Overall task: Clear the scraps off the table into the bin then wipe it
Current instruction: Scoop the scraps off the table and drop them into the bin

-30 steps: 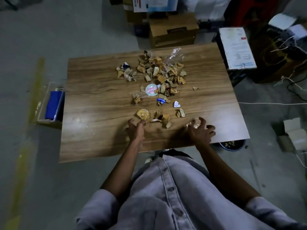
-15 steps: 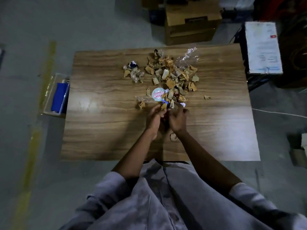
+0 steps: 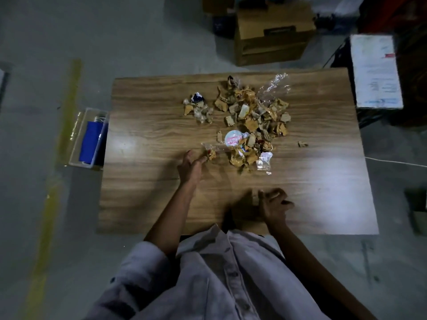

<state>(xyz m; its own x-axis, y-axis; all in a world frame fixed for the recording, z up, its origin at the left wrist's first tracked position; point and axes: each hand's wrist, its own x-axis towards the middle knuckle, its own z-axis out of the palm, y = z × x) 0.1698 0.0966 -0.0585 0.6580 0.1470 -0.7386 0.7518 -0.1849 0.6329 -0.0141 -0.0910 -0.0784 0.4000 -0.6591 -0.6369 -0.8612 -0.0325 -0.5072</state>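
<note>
One clear tray | blue item inside | scraps on table

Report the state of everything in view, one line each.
Scrap pile: heaped on the table, uncleared.
Lone scrap: apart, right of the pile.
Left hand: fingers straight, touching a wrapper at pile's edge.
Right hand: curled beside a blurred scrap, grip unclear.
Cardboard box: closed.
Clear container: holds something blue.

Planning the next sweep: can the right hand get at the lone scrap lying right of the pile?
Probably yes. The lone scrap lies apart from the pile on the table, beyond the right hand, with nothing between them. That hand looks curled, maybe round something; too blurred to tell.
</note>
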